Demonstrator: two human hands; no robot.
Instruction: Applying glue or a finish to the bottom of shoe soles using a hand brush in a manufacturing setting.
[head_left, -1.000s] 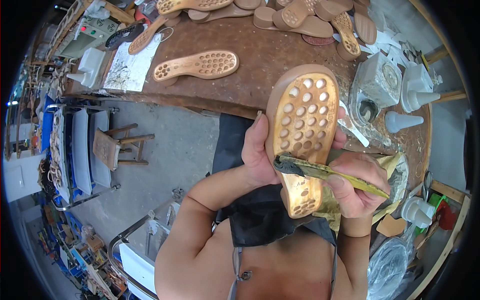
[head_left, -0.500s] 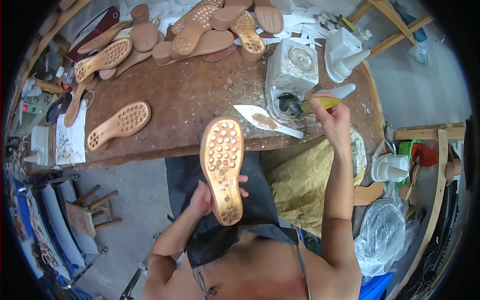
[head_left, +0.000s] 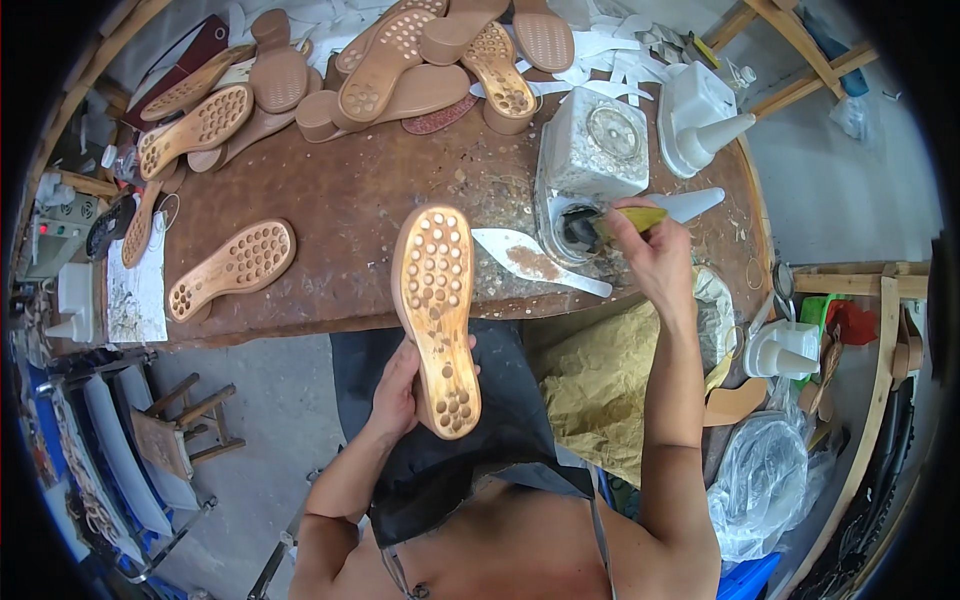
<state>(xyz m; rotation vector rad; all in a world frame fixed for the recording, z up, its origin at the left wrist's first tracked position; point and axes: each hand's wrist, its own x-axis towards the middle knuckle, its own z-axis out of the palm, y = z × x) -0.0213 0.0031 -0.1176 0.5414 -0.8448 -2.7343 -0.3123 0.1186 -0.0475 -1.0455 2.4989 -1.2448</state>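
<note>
My left hand grips a tan shoe sole from beneath, its dimpled inner face turned up and its wide toe end pointing at the bench. Several of its round holes look pale, others brown. In my right hand is a brush with a flat yellowish handle. The brush's dark end dips into the round mouth of a smeared white glue pot. Beside that mouth lies a white sole-shaped sheet with brown crumbs on it.
More soles are heaped along the back of the brown bench; a single sole lies at its left. A second white pot with a spout stands back right. Brown paper hangs below the bench edge. A wooden stool stands lower left.
The sole in my left hand has risen a little toward the bench and shifted left. My right hand has moved slightly left and down, bringing the brush closer into the pot's mouth.
</note>
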